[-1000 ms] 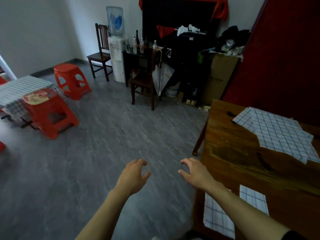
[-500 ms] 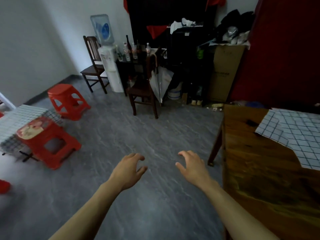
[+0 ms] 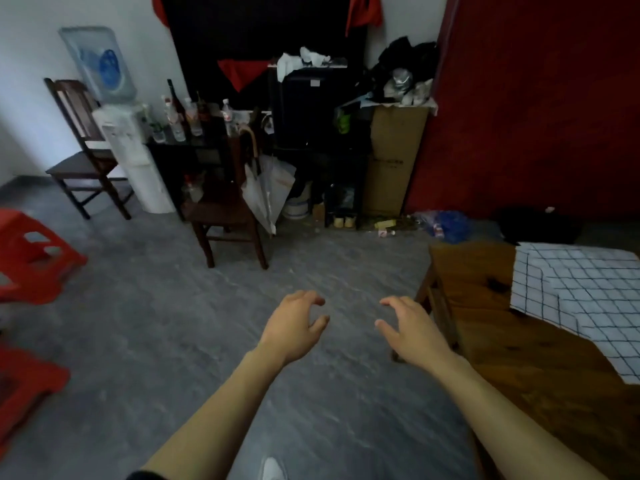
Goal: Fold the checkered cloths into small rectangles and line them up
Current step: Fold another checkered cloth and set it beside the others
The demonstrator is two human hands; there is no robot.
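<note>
Wooden table [image 3: 485, 282] occupies the right side of the view, its near corner beside the person's right forearm. Checkered cloth [image 3: 581, 292] lies spread across the far right part of that top, unfolded, one edge angled toward the middle of the wood; it appears to be more than one sheet overlapping, though the count cannot be told. No folded rectangle and no row of rectangles is visible in this view. Judgement: folding of what shows here is not yet done. Left hand [image 3: 294, 327] hovers over the grey floor, well apart from the cloth, fingers loosely curled, holding nothing. Right hand [image 3: 408, 330] hangs just beside the table corner, fingers likewise relaxed and empty, touching neither wood nor cloth
</note>
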